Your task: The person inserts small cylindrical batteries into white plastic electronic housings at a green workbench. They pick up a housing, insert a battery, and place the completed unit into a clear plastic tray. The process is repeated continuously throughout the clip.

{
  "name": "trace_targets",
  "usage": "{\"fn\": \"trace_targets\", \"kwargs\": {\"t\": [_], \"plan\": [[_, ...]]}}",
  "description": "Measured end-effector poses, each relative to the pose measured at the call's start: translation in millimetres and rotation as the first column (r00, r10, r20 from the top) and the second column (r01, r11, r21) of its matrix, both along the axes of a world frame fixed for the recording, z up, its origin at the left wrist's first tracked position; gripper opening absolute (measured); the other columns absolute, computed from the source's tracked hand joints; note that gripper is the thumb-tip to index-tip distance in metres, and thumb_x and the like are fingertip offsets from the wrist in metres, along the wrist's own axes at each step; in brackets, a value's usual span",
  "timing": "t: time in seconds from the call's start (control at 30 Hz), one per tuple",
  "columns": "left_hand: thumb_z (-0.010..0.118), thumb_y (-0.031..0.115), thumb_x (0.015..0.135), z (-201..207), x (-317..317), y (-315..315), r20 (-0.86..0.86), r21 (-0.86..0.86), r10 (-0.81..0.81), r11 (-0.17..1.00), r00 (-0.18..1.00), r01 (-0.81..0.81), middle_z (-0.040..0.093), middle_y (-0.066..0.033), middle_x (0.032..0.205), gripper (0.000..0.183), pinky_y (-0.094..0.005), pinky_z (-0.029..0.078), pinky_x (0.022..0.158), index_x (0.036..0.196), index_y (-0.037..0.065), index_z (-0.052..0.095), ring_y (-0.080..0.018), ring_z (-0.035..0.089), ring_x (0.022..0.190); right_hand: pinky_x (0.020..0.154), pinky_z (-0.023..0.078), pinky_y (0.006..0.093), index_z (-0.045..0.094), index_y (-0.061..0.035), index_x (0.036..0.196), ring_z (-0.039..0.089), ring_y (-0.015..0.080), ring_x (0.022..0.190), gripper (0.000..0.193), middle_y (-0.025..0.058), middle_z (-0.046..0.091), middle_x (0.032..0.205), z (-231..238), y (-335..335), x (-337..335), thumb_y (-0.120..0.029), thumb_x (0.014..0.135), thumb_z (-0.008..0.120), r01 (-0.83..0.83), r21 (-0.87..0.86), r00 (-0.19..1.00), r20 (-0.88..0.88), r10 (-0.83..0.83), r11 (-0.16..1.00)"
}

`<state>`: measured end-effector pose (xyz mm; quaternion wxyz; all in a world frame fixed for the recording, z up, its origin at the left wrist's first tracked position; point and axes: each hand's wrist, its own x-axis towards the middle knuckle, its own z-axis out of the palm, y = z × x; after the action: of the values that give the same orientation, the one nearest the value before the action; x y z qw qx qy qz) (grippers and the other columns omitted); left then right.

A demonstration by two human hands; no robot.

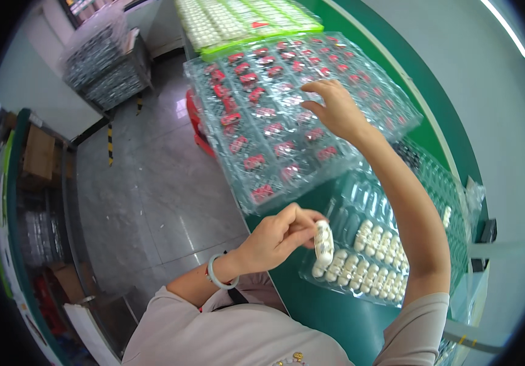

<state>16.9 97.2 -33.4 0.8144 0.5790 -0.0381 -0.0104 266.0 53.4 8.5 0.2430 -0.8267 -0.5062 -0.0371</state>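
Note:
My left hand (276,236), with a pale bangle at the wrist, is closed on a white rounded, elongated piece with dark markings (323,243). It holds the piece upright over the near edge of a clear plastic tray of similar white pieces (369,274). Farther away, my right hand (337,110) reaches over a large clear blister tray (238,177), thumb and forefinger apart, and nothing shows between them. Rows of small red-and-dark parts (254,161) sit in that tray's pockets. Whether my right fingertips touch the tray, I cannot tell.
The trays rest on a green worktable (335,329). A bright green-edged tray of white pieces (238,27) lies at the far end. More clear trays (442,183) line the right side. Stacked trays on a cart (107,67) stand at far left, beyond the grey floor (146,177).

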Motion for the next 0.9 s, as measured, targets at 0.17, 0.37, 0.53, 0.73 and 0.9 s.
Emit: {"fn": "trace_targets", "kwargs": {"t": [0.17,0.37,0.53,0.73,0.9], "plan": [[0.05,0.008,0.093,-14.6,-37.7,22.5,-0.173,-0.23,-0.101,0.971,0.98,0.059,0.044,-0.0109,0.116,0.023,-0.0273,0.053,0.084,0.111,-0.004,0.044,-0.0156,0.056,0.102,0.091,0.04,0.0395,0.064,-0.0051,0.1,0.052,0.0287,0.102,0.024,0.0102,0.06,0.101,-17.4,78.6,-40.8,-0.017,0.08,0.064,-0.331,-0.063,0.942,0.029,0.333,0.942],[0.049,0.006,0.092,-16.0,-41.6,15.8,-0.296,-0.448,-0.221,0.891,0.929,0.07,0.045,-0.01,0.121,0.048,-0.031,0.049,0.09,0.136,-0.001,0.031,-0.0169,0.052,0.109,0.089,0.041,0.0382,0.063,-0.0052,0.094,0.051,0.0269,0.101,0.017,0.0094,0.056,0.102,-34.2,109.1,-54.8,-0.016,0.082,0.061,-0.356,-0.265,0.882,0.22,0.416,0.896],[0.05,0.004,0.091,-8.6,-29.5,19.0,-0.33,-0.518,-0.352,0.843,0.876,0.144,0.054,-0.0124,0.119,0.045,-0.0317,0.047,0.093,0.133,-0.003,0.038,-0.0184,0.055,0.107,0.074,0.05,0.0292,0.057,-0.0031,0.114,0.063,0.0158,0.087,0.026,0.009,0.064,0.104,9.0,39.6,-55.0,-0.017,0.094,0.05,-0.028,0.128,0.846,-0.525,0.092,0.991],[0.055,0.001,0.088,-4.8,-28.3,12.0,-0.291,-0.566,-0.417,0.801,0.861,0.196,0.057,-0.0138,0.115,0.044,-0.0287,0.046,0.092,0.129,-0.006,0.042,-0.0167,0.057,0.103,0.061,0.049,0.0258,0.06,0.0028,0.106,0.059,0.0125,0.063,0.022,0.0068,0.062,0.075,71.9,-149.2,-114.0,-0.011,0.09,0.055,-0.244,-0.202,0.674,-0.739,0.016,0.948],[0.055,-0.003,0.085,4.7,-26.8,-14.7,-0.325,-0.584,-0.595,0.737,0.735,0.339,0.058,-0.0148,0.114,0.04,-0.0281,0.047,0.091,0.123,-0.007,0.047,-0.0169,0.058,0.101,0.063,0.049,0.0331,0.062,-0.0046,0.09,0.063,0.0237,0.072,0.017,0.0089,0.065,0.079,49.7,-256.4,-215.1,-0.018,0.081,0.066,-0.235,-0.578,0.512,-0.757,-0.406,0.782]]}}
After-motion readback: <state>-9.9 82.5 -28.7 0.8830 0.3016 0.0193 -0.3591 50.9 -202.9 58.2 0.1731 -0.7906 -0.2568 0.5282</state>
